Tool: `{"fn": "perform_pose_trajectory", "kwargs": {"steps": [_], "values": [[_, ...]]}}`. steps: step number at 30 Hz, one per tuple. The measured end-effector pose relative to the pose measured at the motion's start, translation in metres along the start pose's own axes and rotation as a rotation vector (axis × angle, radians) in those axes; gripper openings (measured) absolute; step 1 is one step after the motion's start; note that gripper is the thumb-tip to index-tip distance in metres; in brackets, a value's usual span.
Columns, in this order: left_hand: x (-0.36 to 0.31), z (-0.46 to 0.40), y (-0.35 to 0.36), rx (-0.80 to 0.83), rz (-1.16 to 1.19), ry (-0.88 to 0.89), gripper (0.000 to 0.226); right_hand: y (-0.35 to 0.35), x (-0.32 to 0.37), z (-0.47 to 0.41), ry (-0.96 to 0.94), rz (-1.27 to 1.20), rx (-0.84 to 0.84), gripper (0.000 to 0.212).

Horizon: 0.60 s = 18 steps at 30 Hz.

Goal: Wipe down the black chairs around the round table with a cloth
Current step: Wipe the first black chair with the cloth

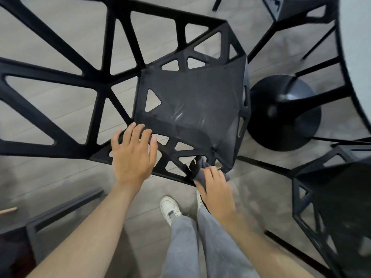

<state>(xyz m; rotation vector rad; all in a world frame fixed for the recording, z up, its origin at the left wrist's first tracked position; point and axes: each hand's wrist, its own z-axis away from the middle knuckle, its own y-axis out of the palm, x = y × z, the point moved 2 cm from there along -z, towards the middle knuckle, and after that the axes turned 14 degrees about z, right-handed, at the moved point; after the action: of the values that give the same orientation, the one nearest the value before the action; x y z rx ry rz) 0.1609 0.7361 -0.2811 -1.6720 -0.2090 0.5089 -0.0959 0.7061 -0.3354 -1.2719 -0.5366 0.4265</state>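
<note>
From the head camera, you looked straight down onto a black chair with an openwork frame of triangular cut-outs, its seat panel showing pale streaks near the middle. Your left hand lay on the near side frame of that chair, fingers spread apart and fairly straight, resting over the bars rather than wrapped round them. Your right hand gripped a dark grey cloth, fingers curled round the bunched fabric, and pressed it against the near right corner of the chair's frame, just beside the seat's edge. The cloth was blurred, so its exact folds could not be told.

To the right of the chair stood the black pedestal base of the table, on the grey floor. A second black chair sat at the right edge, near your right forearm, and a third showed at the top right. Part of another dark frame lay at the lower left. Below your hands you could see grey trousers and a white shoe.
</note>
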Motion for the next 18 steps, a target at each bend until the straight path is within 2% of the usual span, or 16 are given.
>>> {"fn": "perform_pose_trajectory", "kwargs": {"steps": [2,4,6,10,12,15,16,18], "values": [[0.0,0.001,-0.001,0.003,-0.003,0.006,0.037,0.004,-0.014,-0.021,-0.148,0.102,-0.019,0.031],[0.0,-0.001,-0.001,0.008,0.0,0.003,0.038,0.005,-0.033,-0.051,-0.173,0.157,-0.03,0.031],[0.001,0.0,0.0,0.005,-0.005,0.004,0.038,0.008,-0.04,-0.063,-0.111,0.178,-0.063,0.032],[0.002,0.001,0.002,-0.01,-0.017,0.013,0.036,0.008,-0.012,-0.03,0.206,-0.003,-0.045,0.026],[0.002,0.001,0.002,0.002,-0.022,0.003,0.036,0.007,-0.005,-0.012,0.164,-0.041,-0.019,0.029],[0.002,0.0,0.002,0.021,-0.024,-0.015,0.038,0.007,-0.025,-0.024,-0.049,0.086,-0.05,0.036],[0.002,0.0,0.002,0.02,-0.023,-0.017,0.038,0.008,-0.033,-0.035,-0.023,0.12,-0.055,0.037],[0.002,0.0,0.002,0.009,-0.014,-0.014,0.038,0.009,-0.037,-0.057,0.176,0.108,-0.069,0.03]]}}
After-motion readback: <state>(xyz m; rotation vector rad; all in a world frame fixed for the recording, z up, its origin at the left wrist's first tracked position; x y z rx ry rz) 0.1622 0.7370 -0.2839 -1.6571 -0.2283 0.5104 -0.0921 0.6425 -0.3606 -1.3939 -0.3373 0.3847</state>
